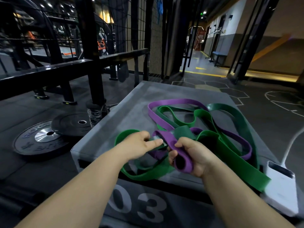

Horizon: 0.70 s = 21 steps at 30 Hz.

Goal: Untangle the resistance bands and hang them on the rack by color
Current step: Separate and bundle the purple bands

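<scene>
The purple band point(174, 101) and green bands point(233, 155) lie knotted on the grey box point(115, 129), none separated or hung, with the right hand point(192, 155) at six o'clock gripping a purple loop and the left hand point(139, 145) at seven pinching a green strand.

Purple flat rubber band point(174, 102): solid purple.
Bright green flat rubber band point(238, 162): solid mid-green.
Dark green flat rubber band point(230, 111): deeper bluish green, pale glare spots.
Grey padded square box point(115, 125): mottled grey top, darker front, pale grey "03".
Round black weight plate point(24, 142): silver hub, grey lettering.
White rectangular slab point(279, 198): black strip at far end.
Dark grey floor point(263, 125): white hexagon outlines, yellow stripe.
Metal rack frame point(92, 46): black.
</scene>
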Motion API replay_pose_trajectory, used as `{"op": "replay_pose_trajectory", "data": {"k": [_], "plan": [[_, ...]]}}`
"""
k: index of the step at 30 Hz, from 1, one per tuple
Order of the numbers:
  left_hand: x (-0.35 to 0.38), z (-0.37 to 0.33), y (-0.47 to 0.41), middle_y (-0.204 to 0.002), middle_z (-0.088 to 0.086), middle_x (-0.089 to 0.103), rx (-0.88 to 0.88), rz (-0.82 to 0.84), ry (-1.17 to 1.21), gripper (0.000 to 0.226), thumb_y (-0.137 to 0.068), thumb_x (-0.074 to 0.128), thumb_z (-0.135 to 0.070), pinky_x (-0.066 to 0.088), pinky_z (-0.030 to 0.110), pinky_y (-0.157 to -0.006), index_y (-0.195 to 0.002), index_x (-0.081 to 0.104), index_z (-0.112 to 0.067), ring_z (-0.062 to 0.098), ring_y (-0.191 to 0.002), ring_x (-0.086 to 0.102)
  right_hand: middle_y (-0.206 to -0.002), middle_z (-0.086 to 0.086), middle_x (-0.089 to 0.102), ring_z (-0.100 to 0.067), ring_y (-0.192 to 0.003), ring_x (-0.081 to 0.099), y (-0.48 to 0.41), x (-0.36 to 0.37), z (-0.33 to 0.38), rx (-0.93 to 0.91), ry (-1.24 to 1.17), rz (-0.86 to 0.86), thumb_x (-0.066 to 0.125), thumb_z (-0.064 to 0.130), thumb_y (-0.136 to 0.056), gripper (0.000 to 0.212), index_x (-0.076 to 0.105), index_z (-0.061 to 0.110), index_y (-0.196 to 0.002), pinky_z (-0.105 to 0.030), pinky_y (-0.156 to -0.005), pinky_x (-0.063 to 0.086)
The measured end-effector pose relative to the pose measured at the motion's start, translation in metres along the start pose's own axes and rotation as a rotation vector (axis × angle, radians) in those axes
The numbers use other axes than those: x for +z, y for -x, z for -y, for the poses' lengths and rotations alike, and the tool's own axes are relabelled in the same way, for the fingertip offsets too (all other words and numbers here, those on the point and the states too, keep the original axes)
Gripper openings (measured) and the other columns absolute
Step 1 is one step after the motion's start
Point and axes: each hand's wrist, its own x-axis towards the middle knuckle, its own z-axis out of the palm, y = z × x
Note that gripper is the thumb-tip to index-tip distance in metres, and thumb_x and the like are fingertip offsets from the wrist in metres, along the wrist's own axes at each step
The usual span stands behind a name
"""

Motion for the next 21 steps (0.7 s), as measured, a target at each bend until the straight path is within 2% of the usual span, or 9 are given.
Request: {"op": "replay_pose_trajectory", "data": {"k": [1,4,7,9,11,14,16,18,21], "plan": [[-0.001,-0.001,0.000,-0.067,-0.006,0.046,0.020,-0.041,0.037,0.041,-0.081,0.065,-0.058,0.032,0.026,-0.055,-0.072,0.047,-0.022,0.011,-0.062,0.044,-0.057,-0.008,0.050,-0.012,-0.040,0.047,0.003,-0.001,0.002,-0.003,0.019,0.008,0.052,0.006,-0.072,0.010,0.051,-0.001,-0.080,-0.026,-0.046,0.049],[0.002,-0.002,-0.003,-0.085,-0.010,0.057,0.121,-0.152,0.061,0.027,-0.076,0.076,-0.046,0.037,0.020,-0.062,-0.084,0.056,-0.029,0.011,-0.078,0.053,-0.064,-0.005,0.054,-0.008,-0.041,0.046,0.014,-0.007,0.007,-0.008,0.152,0.027,0.066,0.014,-0.072,0.016,0.055,0.004,-0.079,-0.024,-0.047,0.046],[0.002,-0.004,-0.003,-0.093,-0.014,0.051,0.221,-0.268,0.112,0.031,-0.071,0.082,-0.037,0.036,0.013,-0.067,-0.081,0.054,-0.044,0.004,-0.082,0.052,-0.061,-0.003,0.053,-0.008,-0.043,0.047,0.022,-0.014,0.013,0.007,0.316,0.035,0.070,0.014,-0.070,0.018,0.056,0.005,-0.078,-0.022,-0.047,0.045],[-0.003,-0.006,-0.003,-0.093,-0.016,0.048,0.237,-0.336,0.165,0.036,-0.069,0.084,-0.035,0.039,0.016,-0.070,-0.083,0.054,-0.047,0.000,-0.084,0.051,-0.060,-0.003,0.053,-0.009,-0.043,0.047,0.026,-0.018,0.018,0.004,0.389,0.030,0.070,0.012,-0.070,0.020,0.056,0.004,-0.081,-0.022,-0.045,0.046],[-0.009,-0.004,-0.007,-0.091,-0.016,0.052,0.212,-0.399,0.152,0.030,-0.071,0.084,-0.032,0.043,0.024,-0.074,-0.084,0.059,-0.043,0.005,-0.085,0.052,-0.058,-0.003,0.053,-0.009,-0.042,0.046,0.031,-0.023,0.026,-0.023,0.395,0.010,0.068,0.010,-0.071,0.018,0.055,0.003,-0.080,-0.021,-0.044,0.045],[-0.022,0.012,-0.017,-0.090,-0.010,0.063,0.095,-0.482,0.151,0.016,-0.077,0.079,-0.029,0.039,0.023,-0.072,-0.080,0.064,-0.033,0.011,-0.088,0.056,-0.058,-0.003,0.051,-0.007,-0.040,0.043,0.044,-0.037,0.046,-0.160,0.210,-0.052,0.076,0.011,-0.063,0.025,0.057,0.005,-0.078,-0.020,-0.043,0.043],[-0.029,0.027,-0.025,-0.094,-0.005,0.065,-0.020,-0.505,0.166,0.010,-0.083,0.074,-0.030,0.037,0.025,-0.070,-0.084,0.064,-0.029,0.014,-0.089,0.056,-0.058,0.000,0.050,-0.004,-0.038,0.041,0.052,-0.049,0.059,-0.282,0.014,-0.041,0.095,0.017,-0.043,0.043,0.064,0.008,-0.072,-0.020,-0.042,0.043],[-0.031,0.038,-0.032,-0.099,-0.001,0.066,-0.126,-0.484,0.091,0.007,-0.090,0.065,-0.033,0.038,0.027,-0.073,-0.090,0.063,-0.026,0.017,-0.087,0.055,-0.058,0.004,0.049,-0.002,-0.038,0.041,0.057,-0.055,0.066,-0.390,-0.120,-0.025,0.101,0.026,-0.027,0.054,0.068,0.012,-0.067,-0.019,-0.042,0.044],[-0.023,0.040,-0.034,-0.099,-0.003,0.063,-0.147,-0.465,-0.038,0.008,-0.089,0.064,-0.028,0.045,0.030,-0.079,-0.097,0.063,-0.027,0.020,-0.089,0.058,-0.057,0.006,0.048,-0.002,-0.039,0.041,0.053,-0.054,0.063,-0.491,-0.193,0.000,0.101,0.032,-0.027,0.056,0.068,0.015,-0.069,-0.020,-0.046,0.045]]}}
